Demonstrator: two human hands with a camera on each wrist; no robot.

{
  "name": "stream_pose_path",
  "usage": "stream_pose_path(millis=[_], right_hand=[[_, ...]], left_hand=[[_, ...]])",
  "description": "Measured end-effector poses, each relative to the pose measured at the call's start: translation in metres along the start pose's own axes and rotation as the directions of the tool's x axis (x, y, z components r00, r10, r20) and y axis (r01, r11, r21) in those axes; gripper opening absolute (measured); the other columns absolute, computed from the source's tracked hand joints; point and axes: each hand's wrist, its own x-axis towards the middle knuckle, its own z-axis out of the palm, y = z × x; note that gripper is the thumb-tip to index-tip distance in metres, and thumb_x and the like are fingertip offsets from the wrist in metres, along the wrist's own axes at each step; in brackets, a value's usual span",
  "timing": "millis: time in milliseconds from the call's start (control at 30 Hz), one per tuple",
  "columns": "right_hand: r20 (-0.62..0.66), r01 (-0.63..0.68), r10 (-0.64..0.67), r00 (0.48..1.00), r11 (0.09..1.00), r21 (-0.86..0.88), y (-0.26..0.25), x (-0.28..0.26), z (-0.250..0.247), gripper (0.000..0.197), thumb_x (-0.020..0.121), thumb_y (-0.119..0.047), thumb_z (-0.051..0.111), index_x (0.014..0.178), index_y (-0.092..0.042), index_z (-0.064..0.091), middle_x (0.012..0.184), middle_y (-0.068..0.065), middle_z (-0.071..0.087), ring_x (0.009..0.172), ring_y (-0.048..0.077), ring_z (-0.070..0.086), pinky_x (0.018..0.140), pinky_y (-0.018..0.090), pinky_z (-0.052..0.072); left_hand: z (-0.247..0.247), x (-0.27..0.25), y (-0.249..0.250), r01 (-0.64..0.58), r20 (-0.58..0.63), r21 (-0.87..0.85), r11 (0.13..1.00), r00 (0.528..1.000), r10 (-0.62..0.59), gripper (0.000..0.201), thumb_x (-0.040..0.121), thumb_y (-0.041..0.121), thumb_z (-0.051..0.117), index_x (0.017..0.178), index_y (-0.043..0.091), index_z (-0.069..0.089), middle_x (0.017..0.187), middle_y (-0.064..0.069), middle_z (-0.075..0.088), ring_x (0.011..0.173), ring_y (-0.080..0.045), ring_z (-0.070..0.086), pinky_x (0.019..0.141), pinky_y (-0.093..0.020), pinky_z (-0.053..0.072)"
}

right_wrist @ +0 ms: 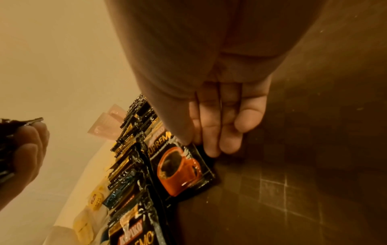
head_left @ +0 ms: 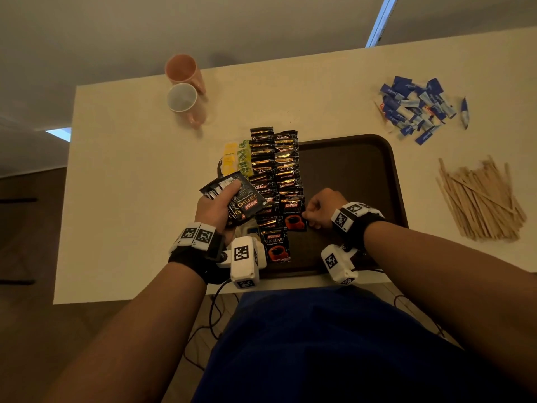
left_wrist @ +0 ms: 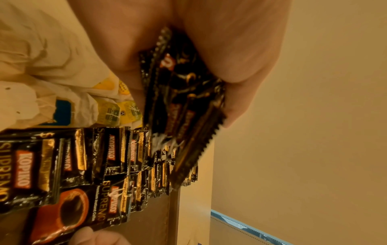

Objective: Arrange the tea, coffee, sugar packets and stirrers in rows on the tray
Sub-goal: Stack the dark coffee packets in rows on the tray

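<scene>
A dark brown tray (head_left: 351, 158) lies on the cream table. Two overlapping rows of black coffee sachets (head_left: 274, 170) run down its left part, with tea bags (head_left: 235, 158) beside them at the far left. My left hand (head_left: 216, 205) grips a stack of coffee sachets (head_left: 235, 199) above the tray's left edge; the stack (left_wrist: 184, 92) shows edge-on in the left wrist view. My right hand (head_left: 315, 212) pinches the right edge of the nearest sachet (head_left: 293, 216) in the right row, which lies on the tray (right_wrist: 293, 182). That sachet (right_wrist: 180, 167) shows an orange cup.
A heap of blue and white sugar packets (head_left: 415, 109) lies at the table's far right. A pile of wooden stirrers (head_left: 482, 199) lies right of the tray. Two pink mugs (head_left: 183, 82) stand at the far left. The tray's right half is bare.
</scene>
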Motion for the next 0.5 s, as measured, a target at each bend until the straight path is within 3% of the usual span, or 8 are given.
stream_pose_path(millis=[233,367,500], right_hand=[[-0.004,0.005,-0.005,1.000,1.000,-0.002,0.001,0.000,-0.002,0.018,0.090,-0.028,0.067,0.083,-0.011,0.071,0.073,-0.001,0.073,0.065,0.010,0.069,0.066,0.022,0.053],[-0.025,0.021,-0.022,0.999,1.000,-0.006,0.001,-0.002,-0.005,0.018,0.091,-0.028,0.066,0.079,-0.015,0.070,0.073,-0.001,0.073,0.066,0.010,0.069,0.066,0.022,0.053],[-0.079,0.056,-0.061,0.995,0.996,-0.064,-0.004,-0.011,-0.025,0.010,0.091,-0.029,0.065,0.087,-0.020,0.068,0.084,-0.005,0.069,0.080,0.011,0.066,0.075,0.026,0.053]], left_hand=[[0.000,0.000,0.000,-0.007,0.018,0.012,1.000,1.000,0.007,0.043,0.087,0.017,0.073,0.124,0.001,0.061,0.091,-0.015,0.074,0.068,-0.024,0.074,0.051,-0.031,0.057],[0.000,-0.001,0.001,0.014,0.057,0.033,0.999,0.998,-0.016,0.034,0.088,0.018,0.072,0.116,-0.001,0.063,0.073,-0.010,0.074,0.058,-0.020,0.072,0.044,-0.027,0.054],[0.000,0.000,0.001,0.022,0.083,0.079,0.997,0.996,-0.029,0.043,0.086,0.022,0.074,0.122,0.002,0.063,0.084,-0.013,0.075,0.066,-0.022,0.074,0.049,-0.029,0.056]])
